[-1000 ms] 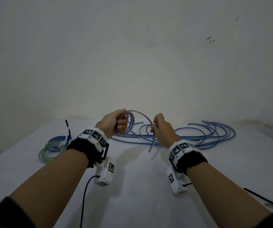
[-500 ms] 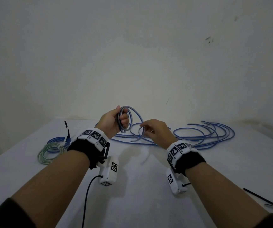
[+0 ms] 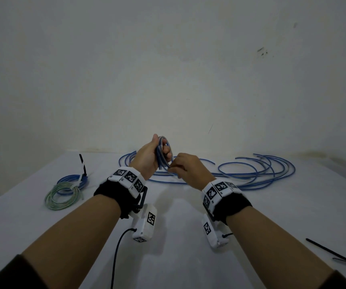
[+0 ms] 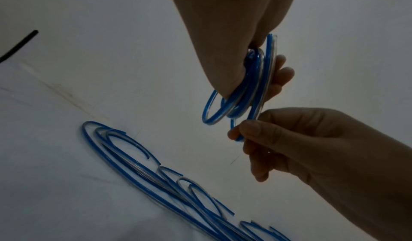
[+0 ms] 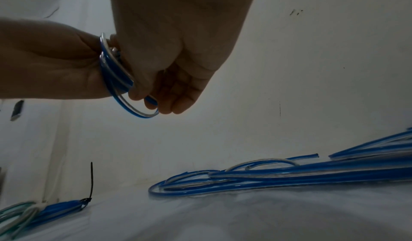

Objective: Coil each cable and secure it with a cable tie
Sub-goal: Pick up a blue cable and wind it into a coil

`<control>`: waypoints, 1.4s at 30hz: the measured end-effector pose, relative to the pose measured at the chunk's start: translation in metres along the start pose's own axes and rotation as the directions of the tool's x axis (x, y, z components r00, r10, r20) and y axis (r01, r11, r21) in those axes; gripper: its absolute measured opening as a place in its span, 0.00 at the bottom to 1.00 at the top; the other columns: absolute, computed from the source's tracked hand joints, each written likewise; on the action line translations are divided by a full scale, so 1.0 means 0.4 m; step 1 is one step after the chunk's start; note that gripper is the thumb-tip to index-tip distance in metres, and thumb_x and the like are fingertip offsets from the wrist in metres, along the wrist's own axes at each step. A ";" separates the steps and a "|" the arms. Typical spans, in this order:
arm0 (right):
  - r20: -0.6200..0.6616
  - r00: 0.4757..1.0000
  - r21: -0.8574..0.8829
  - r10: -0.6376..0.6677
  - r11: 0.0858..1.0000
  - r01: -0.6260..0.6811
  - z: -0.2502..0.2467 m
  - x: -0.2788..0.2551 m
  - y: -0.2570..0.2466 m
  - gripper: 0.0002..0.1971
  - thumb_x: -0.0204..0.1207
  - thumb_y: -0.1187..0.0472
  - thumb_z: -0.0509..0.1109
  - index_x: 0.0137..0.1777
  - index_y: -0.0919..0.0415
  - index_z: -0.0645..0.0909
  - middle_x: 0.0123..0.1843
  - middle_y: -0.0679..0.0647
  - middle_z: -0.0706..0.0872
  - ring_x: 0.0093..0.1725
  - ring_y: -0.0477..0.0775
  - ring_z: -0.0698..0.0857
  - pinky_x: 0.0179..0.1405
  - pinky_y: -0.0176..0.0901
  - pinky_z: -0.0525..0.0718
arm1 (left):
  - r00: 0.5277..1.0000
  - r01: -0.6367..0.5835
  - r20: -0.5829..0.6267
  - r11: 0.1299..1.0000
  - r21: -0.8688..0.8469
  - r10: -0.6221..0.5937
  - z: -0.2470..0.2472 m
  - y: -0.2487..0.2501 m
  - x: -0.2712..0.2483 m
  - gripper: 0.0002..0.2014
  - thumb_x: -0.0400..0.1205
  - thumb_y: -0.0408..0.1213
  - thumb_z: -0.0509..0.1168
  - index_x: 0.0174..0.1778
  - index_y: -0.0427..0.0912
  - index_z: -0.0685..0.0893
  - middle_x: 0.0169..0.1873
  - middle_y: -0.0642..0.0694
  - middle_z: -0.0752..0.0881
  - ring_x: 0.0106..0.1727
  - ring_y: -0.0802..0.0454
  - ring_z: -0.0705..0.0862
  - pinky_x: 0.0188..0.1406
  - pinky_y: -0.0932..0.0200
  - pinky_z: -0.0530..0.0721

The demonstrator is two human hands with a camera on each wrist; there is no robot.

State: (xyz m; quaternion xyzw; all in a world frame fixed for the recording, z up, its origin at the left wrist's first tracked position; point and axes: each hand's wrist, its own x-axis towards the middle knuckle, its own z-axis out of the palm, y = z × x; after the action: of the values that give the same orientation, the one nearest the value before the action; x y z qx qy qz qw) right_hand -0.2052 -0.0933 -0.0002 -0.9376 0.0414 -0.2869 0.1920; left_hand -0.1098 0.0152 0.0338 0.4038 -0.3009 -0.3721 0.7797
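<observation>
Because the black ties (image 3: 332, 254) lie loose at lower right, freeing a hand risks the coil (image 3: 162, 155) springing open; the left hand (image 3: 147, 157) clamps it mid-frame, the right hand (image 3: 185, 167) pinches its tail, spare cables (image 3: 251, 174) behind on the counter (image 3: 178, 257).

A bare, dim room set up for recording rather than a furnished home or shop: a plain scuffed wall (image 3: 188, 69) fills the upper frame, a white-covered counter (image 3: 178, 257) the lower half, with marker-patterned wristbands (image 3: 218, 189) and wired wrist cameras (image 3: 145, 224) at centre.
</observation>
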 end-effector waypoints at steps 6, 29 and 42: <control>0.043 0.993 0.062 0.105 0.992 -0.108 -0.005 -0.011 -0.012 0.14 0.78 0.58 0.69 0.31 0.59 0.77 0.29 0.46 0.74 0.32 0.50 0.77 0.30 0.25 0.70 | 0.998 0.021 0.054 1.000 0.021 -0.022 -0.004 0.003 -0.006 0.12 0.87 0.39 0.49 0.45 0.37 0.73 0.28 0.46 0.73 0.26 0.54 0.76 0.30 0.63 0.78; -0.107 0.982 0.471 0.157 0.878 -0.089 -0.072 -0.006 0.030 0.10 0.84 0.68 0.58 0.58 0.70 0.78 0.45 0.56 0.82 0.42 0.51 0.82 0.46 0.33 0.81 | 0.986 -0.099 0.166 0.764 0.637 -0.011 0.011 -0.026 0.010 0.17 0.89 0.39 0.48 0.34 0.41 0.70 0.18 0.54 0.66 0.21 0.57 0.67 0.26 0.65 0.71; -0.016 0.976 0.602 0.215 0.782 -0.163 -0.060 -0.024 0.027 0.05 0.83 0.65 0.62 0.56 0.61 0.77 0.36 0.56 0.81 0.33 0.56 0.83 0.36 0.40 0.83 | 0.990 -0.135 0.059 0.729 0.672 0.128 0.019 -0.058 0.029 0.14 0.87 0.46 0.51 0.39 0.42 0.65 0.21 0.50 0.70 0.19 0.58 0.64 0.15 0.67 0.65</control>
State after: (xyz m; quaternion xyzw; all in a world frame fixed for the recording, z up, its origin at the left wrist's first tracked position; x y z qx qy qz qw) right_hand -0.2261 -0.1094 0.0088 -0.8075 0.0507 -0.3036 0.5033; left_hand -0.1172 -0.0066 0.0197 0.6344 -0.4462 -0.1838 0.6039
